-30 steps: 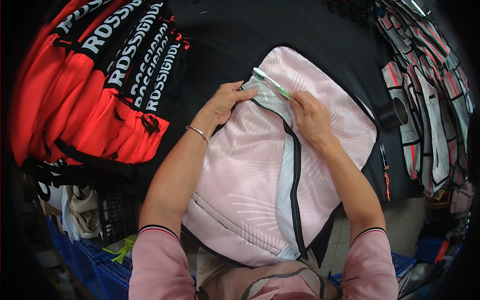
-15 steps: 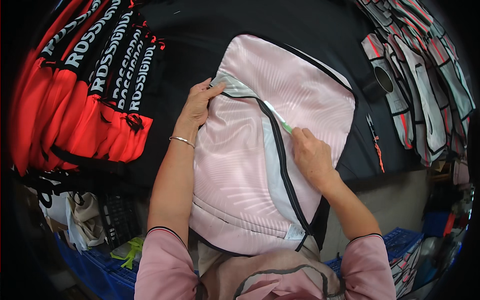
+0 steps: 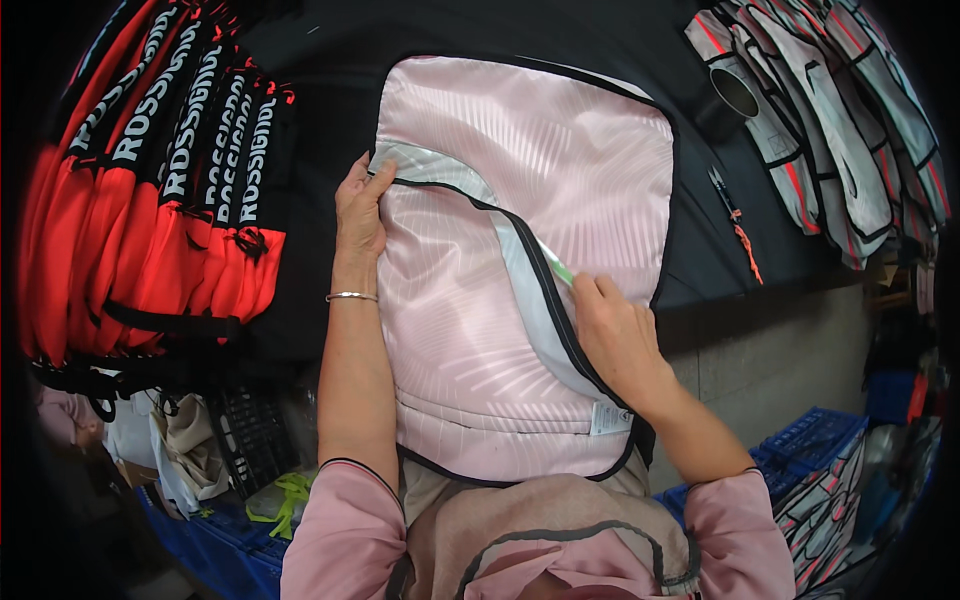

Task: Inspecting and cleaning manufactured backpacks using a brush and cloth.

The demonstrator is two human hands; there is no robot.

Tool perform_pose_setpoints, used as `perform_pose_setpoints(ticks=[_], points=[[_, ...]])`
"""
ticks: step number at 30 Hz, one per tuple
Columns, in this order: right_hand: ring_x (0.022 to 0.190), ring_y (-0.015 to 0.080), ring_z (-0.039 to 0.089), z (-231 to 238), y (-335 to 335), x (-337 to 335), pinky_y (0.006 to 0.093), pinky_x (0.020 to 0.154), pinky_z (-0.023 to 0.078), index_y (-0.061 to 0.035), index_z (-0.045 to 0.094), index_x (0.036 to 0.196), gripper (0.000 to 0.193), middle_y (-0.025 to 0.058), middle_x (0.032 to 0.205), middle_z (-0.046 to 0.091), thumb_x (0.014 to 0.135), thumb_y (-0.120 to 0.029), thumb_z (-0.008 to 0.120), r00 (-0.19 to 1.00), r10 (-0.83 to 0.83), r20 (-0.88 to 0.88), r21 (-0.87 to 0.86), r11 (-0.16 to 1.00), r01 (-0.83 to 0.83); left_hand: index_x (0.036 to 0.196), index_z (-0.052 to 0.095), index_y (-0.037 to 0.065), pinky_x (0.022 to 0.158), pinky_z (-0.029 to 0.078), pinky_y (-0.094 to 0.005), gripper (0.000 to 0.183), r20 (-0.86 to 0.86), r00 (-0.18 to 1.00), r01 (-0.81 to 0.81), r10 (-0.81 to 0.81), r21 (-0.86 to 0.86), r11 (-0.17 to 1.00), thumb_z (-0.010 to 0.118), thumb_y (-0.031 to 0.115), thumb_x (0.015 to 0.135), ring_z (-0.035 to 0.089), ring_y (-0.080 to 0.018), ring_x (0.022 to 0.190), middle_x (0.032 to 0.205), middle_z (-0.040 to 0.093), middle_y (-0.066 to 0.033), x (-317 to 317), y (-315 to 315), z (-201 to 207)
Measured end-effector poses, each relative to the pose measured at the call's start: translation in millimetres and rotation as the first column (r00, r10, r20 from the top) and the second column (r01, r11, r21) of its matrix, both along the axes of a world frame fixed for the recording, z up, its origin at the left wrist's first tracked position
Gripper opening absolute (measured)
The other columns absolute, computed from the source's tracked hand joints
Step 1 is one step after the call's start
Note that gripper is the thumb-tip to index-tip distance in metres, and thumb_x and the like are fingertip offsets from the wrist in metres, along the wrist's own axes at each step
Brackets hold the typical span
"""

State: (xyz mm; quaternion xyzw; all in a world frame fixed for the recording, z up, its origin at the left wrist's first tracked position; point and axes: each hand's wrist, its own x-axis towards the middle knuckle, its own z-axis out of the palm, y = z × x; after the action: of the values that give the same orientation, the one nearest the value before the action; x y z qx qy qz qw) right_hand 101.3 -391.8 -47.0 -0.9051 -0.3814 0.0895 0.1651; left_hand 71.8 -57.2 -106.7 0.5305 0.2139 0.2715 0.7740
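Observation:
A pink patterned fabric panel (image 3: 450, 260) with black-bound edges lies over the black table and reaches toward my lap. A curved black zipper strip (image 3: 540, 270) crosses it, with pale grey fabric along one side. My left hand (image 3: 362, 215) grips the panel's left edge, thumb on top and fingers partly hidden beneath. My right hand (image 3: 618, 335) is closed around a slim white-and-green tool (image 3: 563, 270), its tip close to the zipper's right side. Most of that tool is hidden in my fingers, so its kind is unclear. A small white label (image 3: 608, 418) sits at the lower right.
Red and black drawstring bags (image 3: 150, 220) are stacked on the left. At right are a dark cup (image 3: 735, 92), thread snips with an orange cord (image 3: 738, 220) and grey pieces with red stripes (image 3: 850, 130). Blue crates (image 3: 815, 445) stand below the table edge.
The panel has shifted left in view and sits straighter, with my left hand still on its edge. The tool has moved down along the zipper, and less of it shows.

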Motion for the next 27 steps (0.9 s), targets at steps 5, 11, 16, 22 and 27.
perform_pose_setpoints(ticks=[5, 11, 16, 22, 27], points=[[0.073, 0.0448, 0.062, -18.8, 49.8, 35.1, 0.0542, 0.062, 0.049, -0.0043, 0.051, 0.093, 0.004, 0.0192, 0.084, 0.059, 0.091, -0.006, 0.049, 0.992, 0.018, 0.124, 0.242, 0.969, -0.048, 0.140, 0.037, -0.011, 0.097, 0.043, -0.0251, 0.070, 0.054, 0.998, -0.014, 0.014, 0.009, 1.000, 0.075, 0.010, 0.085, 0.061, -0.0138, 0.103, 0.113, 0.064, -0.0102, 4.9, 1.5, -7.7], [0.068, 0.0432, 0.062, -10.5, 7.1, 0.6, 0.0524, 0.058, 0.050, -0.0029, 0.048, 0.092, 0.004, 0.0181, 0.083, 0.059, 0.088, -0.003, 0.050, 0.991, 0.126, 0.044, 0.123, 0.984, -0.130, 0.140, 0.041, -0.005, 0.096, 0.045, -0.0276, 0.065, 0.063, 0.996, -0.077, 0.069, 0.144, 0.987, 0.074, 0.008, 0.085, 0.058, -0.0165, 0.109, 0.121, 0.060, -0.0144, 0.5, 0.4, -10.5], [0.057, 0.0388, 0.061, 16.3, -44.4, -44.5, 0.0473, 0.050, 0.051, -0.0028, 0.050, 0.099, 0.012, 0.0148, 0.080, 0.057, 0.087, -0.003, 0.053, 0.993, 0.111, -0.049, -0.013, 0.994, -0.111, 0.142, 0.043, 0.004, 0.115, 0.025, -0.0458, 0.068, 0.179, 0.922, -0.196, 0.344, 0.981, 0.015, 0.068, 0.004, 0.079, 0.037, -0.0307, 0.137, 0.143, 0.046, -0.0171, -0.8, -49.2, 49.0], [0.057, 0.0353, 0.064, 16.5, -61.1, -62.8, 0.0448, 0.049, 0.052, 0.0009, 0.051, 0.106, 0.021, 0.0152, 0.082, 0.057, 0.086, -0.003, 0.054, 0.991, 0.100, -0.092, -0.023, 0.994, -0.102, 0.125, 0.063, 0.023, 0.119, 0.000, -0.0533, 0.058, -0.075, 0.994, 0.055, -0.074, 0.969, -0.240, 0.063, -0.003, 0.073, 0.040, -0.0281, 0.137, 0.117, 0.066, 0.0024, -7.0, -127.7, 46.2], [0.058, 0.0345, 0.065, 17.4, -70.5, -67.3, 0.0447, 0.050, 0.053, 0.0044, 0.050, 0.112, 0.028, 0.0171, 0.088, 0.058, 0.084, -0.001, 0.052, 0.989, 0.094, -0.116, 0.008, 0.996, -0.094, 0.072, 0.063, 0.017, 0.116, 0.006, -0.0559, 0.015, -0.196, 0.973, 0.171, -0.125, 0.968, -0.183, 0.064, 0.002, 0.074, 0.058, -0.0188, 0.113, 0.078, 0.059, 0.0042, -34.7, -119.0, 48.2]])
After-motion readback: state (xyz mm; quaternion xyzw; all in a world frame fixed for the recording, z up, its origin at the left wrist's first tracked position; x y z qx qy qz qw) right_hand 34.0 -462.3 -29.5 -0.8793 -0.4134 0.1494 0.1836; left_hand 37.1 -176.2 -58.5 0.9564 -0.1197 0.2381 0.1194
